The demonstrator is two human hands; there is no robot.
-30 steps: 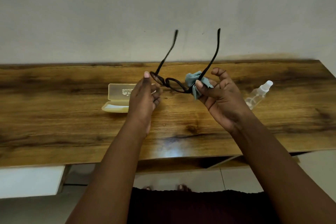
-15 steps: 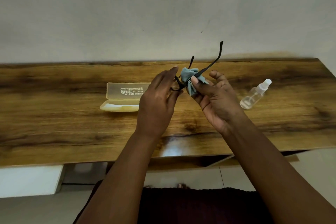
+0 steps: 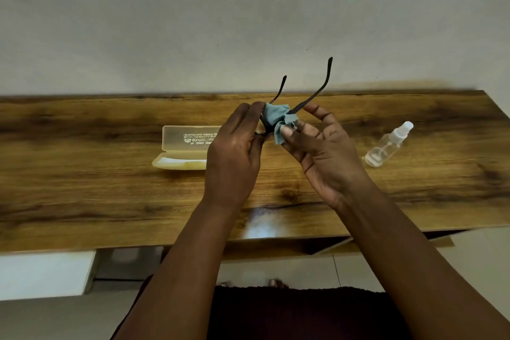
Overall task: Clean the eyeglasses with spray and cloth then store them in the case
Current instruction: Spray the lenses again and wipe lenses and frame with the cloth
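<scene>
Black eyeglasses (image 3: pixel 317 93) are held in the air above the wooden table (image 3: pixel 82 190), both temple arms pointing up and away. My left hand (image 3: pixel 234 152) grips the frame's left side; the lenses are mostly hidden behind it. My right hand (image 3: pixel 323 152) pinches a crumpled blue cloth (image 3: pixel 278 119) around the frame between thumb and fingers. A translucent beige case (image 3: pixel 185 146) lies open on the table left of my hands, partly hidden by my left hand. A small clear spray bottle (image 3: pixel 389 145) lies on its side to the right.
The table stands against a plain grey wall (image 3: pixel 248 22). A white block (image 3: pixel 44 273) sits below the table's front edge at the left. My dark clothing and toes show at the bottom.
My left hand moved right and now covers the frame's left side. The cloth has bunched up over the frame between both hands. The glasses' arms tilted slightly.
</scene>
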